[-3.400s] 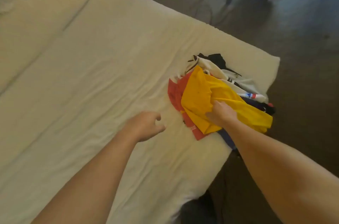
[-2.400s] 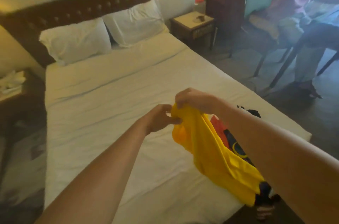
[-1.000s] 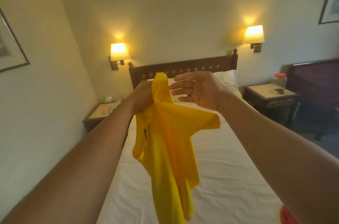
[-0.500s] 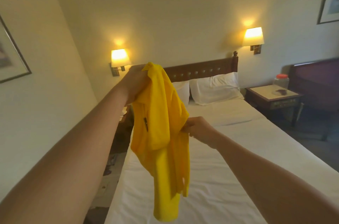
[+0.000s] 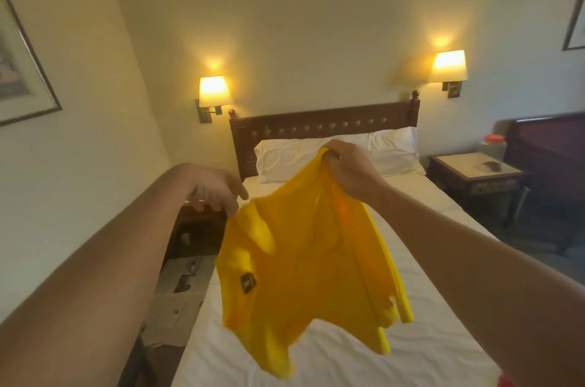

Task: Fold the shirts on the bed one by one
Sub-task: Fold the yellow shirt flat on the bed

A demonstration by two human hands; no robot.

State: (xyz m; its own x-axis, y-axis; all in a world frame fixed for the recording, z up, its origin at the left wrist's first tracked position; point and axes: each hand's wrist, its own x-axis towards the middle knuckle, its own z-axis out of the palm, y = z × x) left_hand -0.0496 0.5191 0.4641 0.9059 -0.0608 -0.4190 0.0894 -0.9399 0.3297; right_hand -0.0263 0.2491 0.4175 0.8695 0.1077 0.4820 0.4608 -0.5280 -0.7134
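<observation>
A yellow shirt [image 5: 304, 263] with a small dark label hangs spread in the air over the white bed [image 5: 411, 352]. My left hand [image 5: 215, 190] pinches its upper left edge. My right hand [image 5: 348, 171] grips the upper right edge, a little higher. The shirt's lower part dangles loose above the sheet. At the bottom right edge a sliver of red cloth [image 5: 506, 382] shows; the other shirts are out of view.
Two white pillows [image 5: 389, 149] lie against a dark wooden headboard [image 5: 316, 125]. A nightstand [image 5: 471, 177] with a jar [image 5: 492, 147] stands right of the bed, another nightstand [image 5: 193, 228] left. Two wall lamps are lit.
My right hand has risen and gripped the shirt's upper right edge. My left hand has dropped lower. The shirt, bunched half a second ago, now hangs spread between both hands.
</observation>
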